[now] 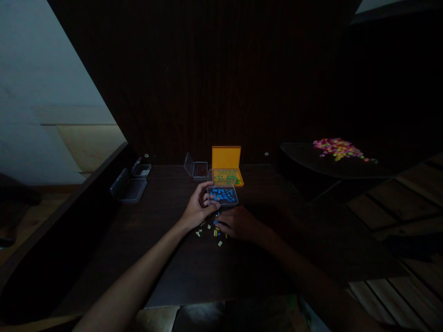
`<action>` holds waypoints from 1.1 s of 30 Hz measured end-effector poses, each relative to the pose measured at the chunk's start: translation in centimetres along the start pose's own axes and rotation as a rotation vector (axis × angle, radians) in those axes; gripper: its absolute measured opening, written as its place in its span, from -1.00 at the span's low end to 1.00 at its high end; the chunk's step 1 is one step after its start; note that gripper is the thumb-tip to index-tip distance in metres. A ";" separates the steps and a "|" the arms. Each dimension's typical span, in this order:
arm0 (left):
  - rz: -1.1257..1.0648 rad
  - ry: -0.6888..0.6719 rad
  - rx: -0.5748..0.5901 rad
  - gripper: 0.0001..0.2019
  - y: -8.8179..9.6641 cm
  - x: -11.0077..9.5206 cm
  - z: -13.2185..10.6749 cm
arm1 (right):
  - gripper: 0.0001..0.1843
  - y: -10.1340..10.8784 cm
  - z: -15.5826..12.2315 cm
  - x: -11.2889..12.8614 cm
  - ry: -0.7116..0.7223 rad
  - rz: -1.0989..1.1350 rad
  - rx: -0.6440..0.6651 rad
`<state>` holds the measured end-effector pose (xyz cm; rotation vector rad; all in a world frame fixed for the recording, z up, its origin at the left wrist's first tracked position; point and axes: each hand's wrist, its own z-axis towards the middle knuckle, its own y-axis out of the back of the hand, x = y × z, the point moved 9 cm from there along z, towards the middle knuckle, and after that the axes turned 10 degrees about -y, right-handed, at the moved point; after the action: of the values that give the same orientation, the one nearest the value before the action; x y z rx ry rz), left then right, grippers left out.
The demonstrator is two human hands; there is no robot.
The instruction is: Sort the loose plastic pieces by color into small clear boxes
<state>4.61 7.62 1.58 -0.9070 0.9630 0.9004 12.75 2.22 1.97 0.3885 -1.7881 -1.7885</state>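
Observation:
My left hand [200, 206] grips the left side of a clear plastic box [238, 201], thumb along its near edge and fingers behind its left wall. Small blue building bricks [223, 193] lie in the box. Just below it, my right hand [237, 222] is bent over the table with fingers drawn together, and a small blue brick [215, 222] shows at its fingertips. Around those fingertips are scattered loose cream bricks [220, 243] and yellow bricks [216, 232], plus a few blue ones. The right palm is hidden, and the picture is dark.
Behind the box stands an open orange case [226, 157] with green pieces. Left of it is an open clear box [200, 170] with dark reddish pieces. Two more open clear boxes [133, 190] [141, 170] sit at the left side panel. Colourful pieces [339, 148] are heaped on a side shelf [301, 159].

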 end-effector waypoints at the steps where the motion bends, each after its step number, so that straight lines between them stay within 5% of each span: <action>1: -0.002 -0.001 0.003 -0.35 0.0 0.0 0.0 | -0.78 0.0 0.0 0.0 -0.001 0.008 0.004; 17: -0.016 -0.021 0.015 -0.35 -0.1 0.4 0.0 | -0.86 -0.4 -0.1 0.4 0.085 -0.035 -0.157; 24: -0.019 -0.017 0.032 -0.35 -0.4 0.3 0.0 | -0.89 3.8 -0.6 -2.6 -0.097 0.397 -0.087; 28: -0.019 -0.011 0.073 -0.35 -1.3 0.6 -0.4 | -0.84 5.7 -0.7 -5.0 -0.220 0.424 -0.231; 33: -0.017 0.006 0.143 -0.36 -2.6 1.0 -0.9 | -0.84 5.3 0.1 -5.2 -0.286 0.365 -0.154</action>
<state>7.00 6.13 0.94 -0.7956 1.0103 0.8039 17.83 5.60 6.14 -0.2540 -1.7528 -1.7626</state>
